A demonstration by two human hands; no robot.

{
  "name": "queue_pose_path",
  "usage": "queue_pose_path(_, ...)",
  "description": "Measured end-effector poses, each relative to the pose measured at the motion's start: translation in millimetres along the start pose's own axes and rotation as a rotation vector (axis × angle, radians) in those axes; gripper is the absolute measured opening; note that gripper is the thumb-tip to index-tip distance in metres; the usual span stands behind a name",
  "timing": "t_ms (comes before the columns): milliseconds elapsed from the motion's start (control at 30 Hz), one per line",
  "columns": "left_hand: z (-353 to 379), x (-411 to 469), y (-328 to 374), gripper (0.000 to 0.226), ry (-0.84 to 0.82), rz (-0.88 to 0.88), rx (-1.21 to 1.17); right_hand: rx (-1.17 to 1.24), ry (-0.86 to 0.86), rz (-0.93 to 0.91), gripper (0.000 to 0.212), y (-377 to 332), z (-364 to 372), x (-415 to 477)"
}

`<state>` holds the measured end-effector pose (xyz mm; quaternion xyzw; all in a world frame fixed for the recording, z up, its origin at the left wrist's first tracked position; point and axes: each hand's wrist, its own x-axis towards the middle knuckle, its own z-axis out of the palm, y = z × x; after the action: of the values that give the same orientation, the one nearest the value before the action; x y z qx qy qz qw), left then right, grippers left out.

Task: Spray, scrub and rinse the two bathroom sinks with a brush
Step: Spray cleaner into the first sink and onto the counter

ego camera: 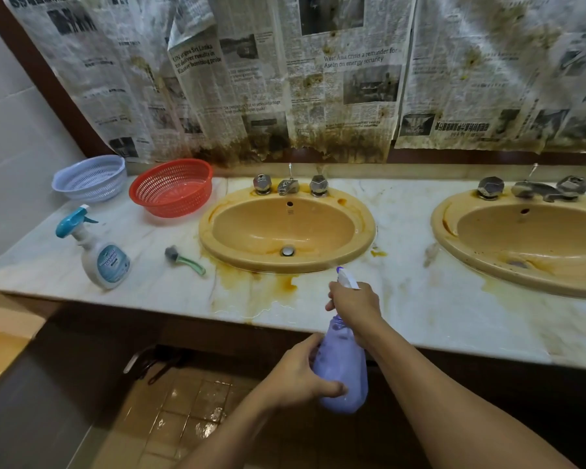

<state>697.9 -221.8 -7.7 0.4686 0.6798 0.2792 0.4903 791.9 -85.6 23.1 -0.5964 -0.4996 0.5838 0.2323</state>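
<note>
Light was soft, even and moderately bright from overhead, with pale glare on the wet counter (420, 309), the left-hand sink (205, 231) and floor tiles (200, 421), deep shadow under the counter, wide-angle bending at the edges, corners slightly soft.

Round red plastic basket (171, 187) beside pale blue plastic basket (90, 179) on white marble desk (403, 231); stained newspaper sheets (251, 79) hang behind.
</note>
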Motion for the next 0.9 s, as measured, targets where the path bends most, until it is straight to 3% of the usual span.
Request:
queue_pose_path(133,7.5,14.9,16.9,0.078,-0.032,0.028,0.091,0.052,0.119,-0.004,0.024,0.5,-24.9,-0.3)
queue_pose_path(233,8.1,29.3,28.0,0.079,-0.050,0.043,0.144,0.006,0.058,-0.093,0.006,-2.6,-43.6,4.9)
queue_pose_path(400,10.3,55.5,44.8,0.087,-0.081,0.074,0.180,0.003,0.064,-0.115,0.006,-16.6,-64.5,23.3)
queue_pose_path(533,18.3,67.5,51.4,0.078,-0.067,0.110,0.182,0.033,0.179,-0.068,0.034,-22.4,-73.3,30.2)
queue_pose_path(667,14.7,73.5,48.1,0.080,-0.066,0.113,0.147,-0.041,0.086,-0.161,0.018,-23.0,-73.6,35.6)
queue_pose_path(800,3.5,76.6,40.5,0.079,-0.037,0.105,0.096,-0.054,-0.044,-0.186,0.039,-30.1,-59.4,44.4)
queue_pose_path(900,-4.6,74.4,29.7,0.080,-0.010,0.085,0.064,-0.053,-0.046,-0.183,0.028,-38.0,-39.1,44.1)
